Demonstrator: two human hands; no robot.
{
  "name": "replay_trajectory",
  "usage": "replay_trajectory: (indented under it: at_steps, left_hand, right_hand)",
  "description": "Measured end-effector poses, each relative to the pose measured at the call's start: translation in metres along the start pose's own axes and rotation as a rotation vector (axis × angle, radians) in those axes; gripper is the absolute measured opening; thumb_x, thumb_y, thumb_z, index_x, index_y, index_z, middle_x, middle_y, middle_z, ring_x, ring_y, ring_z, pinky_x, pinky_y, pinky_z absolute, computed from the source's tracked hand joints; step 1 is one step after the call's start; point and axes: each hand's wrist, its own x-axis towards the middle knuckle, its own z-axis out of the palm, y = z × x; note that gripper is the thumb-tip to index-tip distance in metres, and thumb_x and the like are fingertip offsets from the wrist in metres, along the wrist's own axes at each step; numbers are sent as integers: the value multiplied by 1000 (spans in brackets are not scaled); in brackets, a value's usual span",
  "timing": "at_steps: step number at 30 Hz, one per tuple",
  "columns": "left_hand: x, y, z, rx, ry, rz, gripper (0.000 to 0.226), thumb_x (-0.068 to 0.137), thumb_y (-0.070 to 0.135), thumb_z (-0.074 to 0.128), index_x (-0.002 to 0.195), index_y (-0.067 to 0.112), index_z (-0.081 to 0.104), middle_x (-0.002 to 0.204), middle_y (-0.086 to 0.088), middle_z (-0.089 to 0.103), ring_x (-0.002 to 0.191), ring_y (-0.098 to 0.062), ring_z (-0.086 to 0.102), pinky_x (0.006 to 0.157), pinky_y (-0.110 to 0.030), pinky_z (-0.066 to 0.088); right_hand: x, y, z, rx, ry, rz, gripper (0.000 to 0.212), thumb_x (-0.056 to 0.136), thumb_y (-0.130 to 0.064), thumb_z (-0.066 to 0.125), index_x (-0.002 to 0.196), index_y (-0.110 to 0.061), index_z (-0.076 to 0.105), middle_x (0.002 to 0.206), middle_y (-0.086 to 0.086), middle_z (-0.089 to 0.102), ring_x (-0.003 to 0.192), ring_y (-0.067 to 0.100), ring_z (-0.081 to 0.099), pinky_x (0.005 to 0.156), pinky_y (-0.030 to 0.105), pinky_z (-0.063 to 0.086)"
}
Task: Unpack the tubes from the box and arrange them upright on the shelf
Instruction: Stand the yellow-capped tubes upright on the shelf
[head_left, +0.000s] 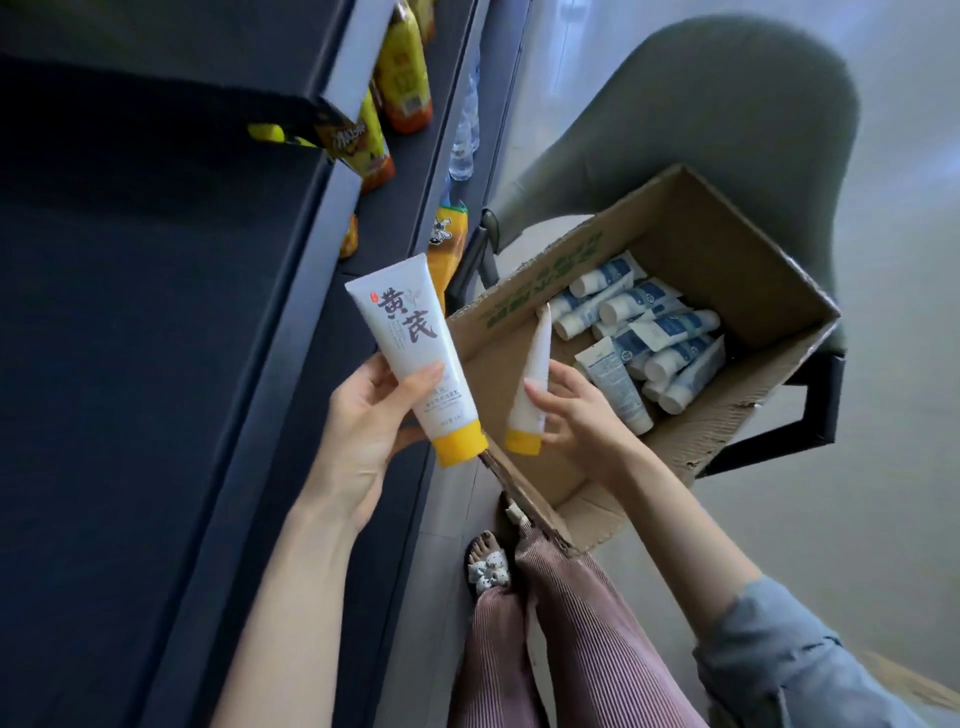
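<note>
Left grip (363, 423) around yellow-capped tube (410, 338)

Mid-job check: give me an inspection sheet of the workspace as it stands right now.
Surface: dark blue shelf board; no tubes on it yet.
Job's things: label-facing white plastic tube with yellow cap; edge-on white plastic tube with yellow cap; heap of small blue-and-white tubes lying in open brown cardboard box.
Clutter: yellow-orange snack packs on other shelf levels.
Grippers: left hand holds the label-facing tube; right hand holds the edge-on tube over the box.
Cables: nothing seen.
Surroundings: grey-green padded chair bearing the box; pale floor.
</note>
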Motion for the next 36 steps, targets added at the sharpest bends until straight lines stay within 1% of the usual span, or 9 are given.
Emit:
replay_trajectory:
  at_steps: [4, 6, 9, 12, 17, 19, 22, 31, 36]
  left_hand:
    - [-33, 25, 1, 43, 20, 74, 39, 68, 29, 70, 105, 18, 65, 93, 6, 73, 84, -10, 70, 61, -24, 55]
    - [-49, 34, 1, 71, 42, 100, 39, 68, 28, 70, 106, 17, 65, 95, 4, 74, 86, -13, 70, 62, -26, 56]
    - [-75, 45, 0, 130, 85, 145, 43, 67, 31, 71, 107, 16, 65, 102, -3, 73, 94, -21, 69, 74, -37, 59]
    - [-102, 59, 0, 158, 118, 221, 37, 67, 33, 72, 101, 21, 66, 96, 2, 74, 89, -15, 70, 72, -33, 59]
    - [-148, 86, 0, 153, 205, 369, 39, 68, 34, 71, 103, 19, 66, 93, 6, 74, 85, -9, 70, 64, -26, 57]
    - [-168, 96, 2, 131, 254, 426, 43, 67, 33, 71, 106, 16, 65, 96, 5, 73, 89, -7, 69, 66, -19, 54]
    - [-202, 105, 6, 107, 325, 487, 41, 67, 33, 71, 105, 19, 65, 95, 8, 73, 90, -6, 68, 66, -17, 53]
    - [-296, 87, 37, 94, 633, 569, 31, 73, 31, 74, 103, 27, 66, 99, 13, 72, 92, -4, 67, 71, -19, 54]
    - [-348, 75, 47, 75, 761, 621, 24, 76, 23, 74, 99, 28, 67, 97, 14, 72, 89, -3, 68, 63, -13, 51]
  right_hand:
    - [-45, -29, 14, 205, -159, -53, 44, 85, -18, 60, 128, -12, 51, 111, 6, 63, 94, 22, 65, 71, 37, 58]
    - [-64, -42, 19, 251, -222, -81, 41, 82, -22, 58, 122, -11, 55, 111, 5, 66, 97, 23, 64, 75, 38, 59]
    - [-90, -59, 27, 306, -278, -131, 39, 82, -23, 56, 119, -12, 56, 112, 9, 68, 99, 24, 67, 81, 41, 56]
    - [-116, -79, 40, 335, -334, -142, 40, 83, -25, 56, 119, -8, 56, 117, 16, 66, 102, 27, 67, 71, 38, 60]
    - [-156, -112, 66, 235, -459, -160, 47, 81, -26, 59, 123, -4, 52, 109, 16, 69, 95, 23, 69, 67, 31, 59]
    - [-170, -122, 76, 146, -526, -203, 43, 82, -23, 58, 122, -7, 54, 105, 15, 70, 94, 23, 69, 69, 32, 58]
    - [-190, -132, 87, 31, -636, -220, 40, 84, -21, 56, 122, -10, 54, 102, 13, 70, 91, 23, 69, 69, 35, 58]
    - [-245, -129, 92, -225, -894, -122, 39, 85, -25, 55, 123, -13, 56, 105, 13, 70, 92, 24, 69, 71, 36, 57]
    - [-273, -114, 100, -184, -924, -27, 46, 84, -29, 55, 125, -8, 53, 106, 14, 68, 92, 23, 68, 75, 37, 59]
